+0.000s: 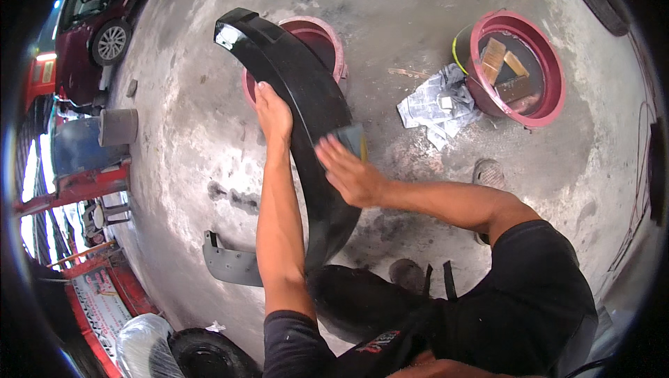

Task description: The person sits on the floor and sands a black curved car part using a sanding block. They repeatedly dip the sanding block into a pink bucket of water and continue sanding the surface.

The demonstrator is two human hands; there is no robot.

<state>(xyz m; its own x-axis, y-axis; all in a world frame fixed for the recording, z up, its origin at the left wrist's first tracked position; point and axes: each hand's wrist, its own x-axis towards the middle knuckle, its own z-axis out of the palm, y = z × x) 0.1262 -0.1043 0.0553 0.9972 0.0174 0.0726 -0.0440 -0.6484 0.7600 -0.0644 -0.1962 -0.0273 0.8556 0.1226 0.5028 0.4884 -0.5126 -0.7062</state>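
A long, curved, glossy black car trim panel (pixel 317 103) slants in front of me, its lower end by my knee. My left hand (pixel 274 114) grips the panel's left edge, thumb on top and fingers out of sight beneath. Against its right side my right hand (pixel 352 174) presses a grey sheet (pixel 350 140) with a yellowish edge, which looks like sandpaper; the fingers are slightly blurred. Under the panel's far part stands a pink-red bucket (pixel 338 47), partly hidden.
At right, another pink-red bucket (pixel 554 92) holds dark water and tan blocks, next to crumpled newspaper (pixel 439 103). A dark bracket-like piece (pixel 233 266) lies by my left forearm. A tire (pixel 209 356), a blue drum (pixel 77 147) and a dark red car (pixel 77 50) stand leftward.
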